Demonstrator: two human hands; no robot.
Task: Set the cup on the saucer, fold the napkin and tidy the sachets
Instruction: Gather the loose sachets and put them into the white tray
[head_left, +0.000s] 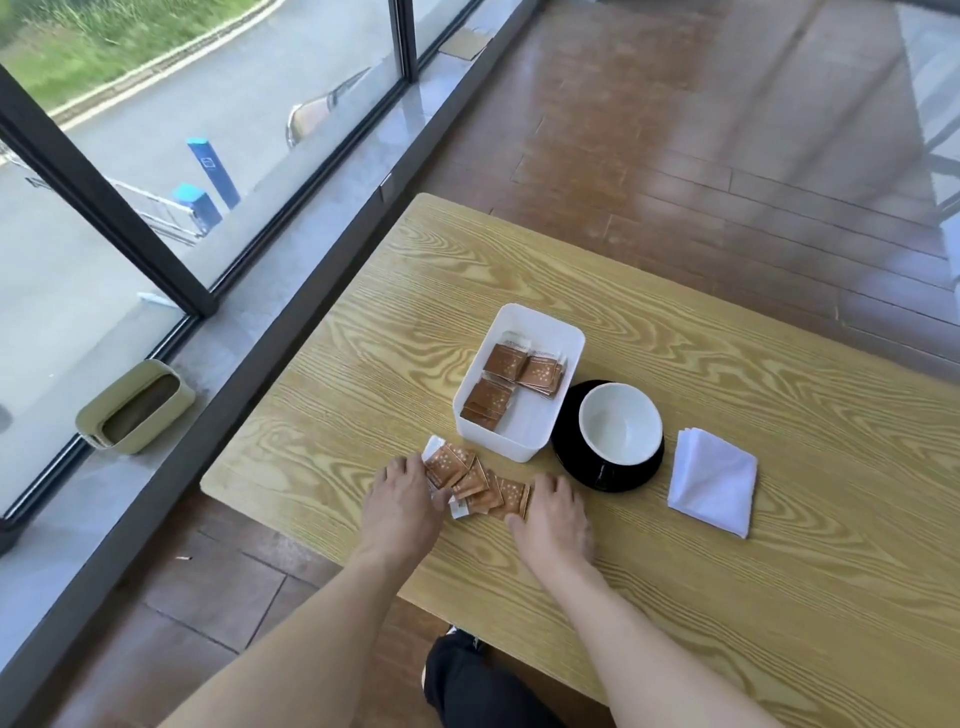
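On the wooden worktop a white cup sits on a black saucer, and just to its right lies a folded white napkin. To the left of the saucer, touching or nearly so, stands a white rectangular tray holding brown sachets in small stacks.

A loose cluster of brown sachets lies on the worktop just in front of the tray, overlapping one another. Both hands bracket it — the left hand at the cluster's left end with fingers bent down onto the outermost sachet, the right hand at the right end with its thumb and fingers against the edge of the last packet. Whether either hand pinches a sachet or only presses against it cannot be told.

Beyond the worktop's left edge, a pale green bin rests on the grey sill by the window.
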